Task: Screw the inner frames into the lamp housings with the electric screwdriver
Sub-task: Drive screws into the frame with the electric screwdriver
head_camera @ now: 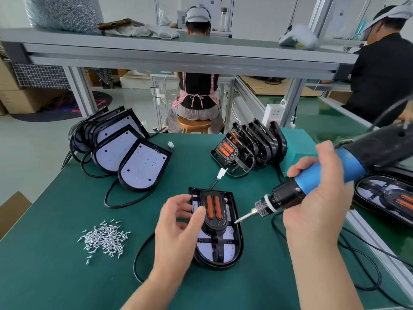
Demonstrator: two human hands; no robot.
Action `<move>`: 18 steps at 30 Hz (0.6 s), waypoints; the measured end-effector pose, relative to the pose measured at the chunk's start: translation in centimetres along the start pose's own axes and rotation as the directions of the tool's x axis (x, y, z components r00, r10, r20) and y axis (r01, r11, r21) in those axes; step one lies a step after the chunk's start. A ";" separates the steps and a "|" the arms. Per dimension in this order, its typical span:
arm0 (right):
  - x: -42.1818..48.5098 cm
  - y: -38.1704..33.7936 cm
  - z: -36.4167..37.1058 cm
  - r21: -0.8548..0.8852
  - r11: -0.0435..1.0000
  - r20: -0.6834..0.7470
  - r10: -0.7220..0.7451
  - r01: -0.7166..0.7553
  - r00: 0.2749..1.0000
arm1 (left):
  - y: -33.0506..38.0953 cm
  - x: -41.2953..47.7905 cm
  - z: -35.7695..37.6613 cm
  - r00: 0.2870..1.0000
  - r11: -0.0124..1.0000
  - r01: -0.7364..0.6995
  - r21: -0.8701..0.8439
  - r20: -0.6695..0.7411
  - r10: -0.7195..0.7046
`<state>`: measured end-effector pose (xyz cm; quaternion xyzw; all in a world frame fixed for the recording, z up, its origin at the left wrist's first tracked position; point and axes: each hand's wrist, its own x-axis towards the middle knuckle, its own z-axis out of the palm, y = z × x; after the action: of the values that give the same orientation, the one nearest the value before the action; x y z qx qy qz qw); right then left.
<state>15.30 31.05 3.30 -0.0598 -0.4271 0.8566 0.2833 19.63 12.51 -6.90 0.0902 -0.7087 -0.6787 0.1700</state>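
The lamp housing (218,231) lies flat on the green mat (67,276). Its long axis runs away from the person, rounded end nearest them, and the inner frame (215,211) with its two orange strips is seated in it. The left hand (176,229) steadies it from the housing's left side, fingers curled against the left rim and thumb lying on the frame's edge.

The right hand (317,198) is wrapped round the blue barrel of the electric screwdriver (312,182), which slants down from the housing's right. Its bit tip (237,221) sits at the housing's right rim, about midway along its length, beside the frame's neck. The coming move turns on that spot. The fastening point seems to lie right under the tip, on the side the right hand already covers. As I judge it, the tool needs to stand more upright before it drives.

Whether a screw rides on the bit I cannot tell — there is a glint, too small to read. The hole itself is not discernible, and the left hand hides the housing's left rim. The screwdriver's rear end runs out of view to the right.

A pile of screws (105,237) lies left of the housing. Bare housings (125,153) lean beyond it to the left, and spare frames (245,148) stand beyond it to the right.
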 end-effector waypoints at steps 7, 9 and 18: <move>-0.7 4.8 -0.6 -0.193 0.968 0.160 -0.129 0.159 0.979 | -2.2 4.5 1.2 0.915 0.770 0.225 0.597 0.142 -0.378; -0.9 5.8 -0.7 -0.224 0.962 0.173 -0.115 0.153 0.978 | -2.4 4.9 1.2 0.901 0.790 0.242 0.563 0.172 -0.399; -0.8 7.4 -0.7 -0.265 0.958 0.221 -0.052 0.111 0.974 | -2.8 4.8 1.1 0.907 0.834 0.284 0.473 0.149 -0.393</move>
<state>13.00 27.58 -2.96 0.0106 -0.5721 0.7777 0.2603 14.46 11.64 -9.15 0.1683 -0.8312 -0.5258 -0.0656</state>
